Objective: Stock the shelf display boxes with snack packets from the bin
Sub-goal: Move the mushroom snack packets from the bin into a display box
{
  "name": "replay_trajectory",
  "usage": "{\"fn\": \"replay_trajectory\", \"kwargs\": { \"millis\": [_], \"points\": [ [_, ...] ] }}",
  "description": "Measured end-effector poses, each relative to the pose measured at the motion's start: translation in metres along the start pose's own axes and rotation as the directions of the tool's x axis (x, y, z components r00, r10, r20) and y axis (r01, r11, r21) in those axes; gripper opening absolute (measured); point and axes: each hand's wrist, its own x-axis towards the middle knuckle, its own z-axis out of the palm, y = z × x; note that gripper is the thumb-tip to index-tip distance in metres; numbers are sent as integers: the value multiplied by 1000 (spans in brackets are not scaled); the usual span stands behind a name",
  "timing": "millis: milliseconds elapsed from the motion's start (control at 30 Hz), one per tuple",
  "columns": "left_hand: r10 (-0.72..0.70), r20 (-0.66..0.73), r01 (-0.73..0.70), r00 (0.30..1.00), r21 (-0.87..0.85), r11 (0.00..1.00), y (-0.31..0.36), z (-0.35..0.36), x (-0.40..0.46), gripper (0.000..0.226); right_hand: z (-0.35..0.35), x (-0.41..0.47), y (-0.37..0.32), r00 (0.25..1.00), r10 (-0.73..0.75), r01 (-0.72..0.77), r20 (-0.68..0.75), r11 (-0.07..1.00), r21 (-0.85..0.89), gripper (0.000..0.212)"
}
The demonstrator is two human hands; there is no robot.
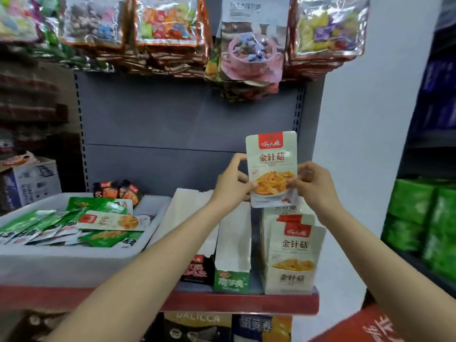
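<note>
1. Red edging runs along the front of the shelf (246,303), nearest the viewer, with two bare forearms reaching over it.
2. On the shelf's right end stands a white display box (287,280) holding upright white packets printed with a red label and yellow food.
3. Beside it on the left stand a green-fronted display box (232,280) and a black-fronted display box (197,270), both with tall white flaps raised.
4. To the left sits a white bin (61,265) filled with loose green packets (29,225), a white packet (111,222) lying across them, and dark packets (118,190) at its far rim.
5. Above the white display box, the snack packet (272,169) is held upright, face to the camera.
6. The left hand (232,182) pinches its left edge, thumb on the front and fingers curled behind.
7. The right hand (312,183) pinches its right edge the same way.
8. Behind is the grey back panel (185,119).
9. Farthest up, bags of wrapped sweets (254,40) hang in a row.
</note>
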Motion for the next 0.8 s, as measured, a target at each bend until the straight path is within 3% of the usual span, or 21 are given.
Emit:
{"fn": "replay_trajectory", "kwargs": {
  "millis": [233, 333, 400, 533, 800],
  "points": [
    [70, -81, -60, 994, 116, 991, -10, 38, 9, 12, -26, 8, 37, 999, 48, -49, -11, 998, -46, 20],
    [48, -136, -33, 990, 111, 993, -15, 43, 9, 14, -28, 6, 49, 986, 120, -103, 118, 984, -142, 18],
    [36, -90, -22, 995, 158, 987, -17, 43, 10, 11, -28, 4, 54, 975, 140, -111, 171, 979, -171, 12],
    [-41, 62, 25, 997, 238, 971, -19, 41, 10, 10, -30, 3, 51, 995, 57, -52, 84, 997, -55, 13],
    [56, -11, -53, 998, 159, 986, -12, 44, 12, 15, -31, 6, 51, 999, -8, 11, 39, 996, -92, 12]
  ]
}}
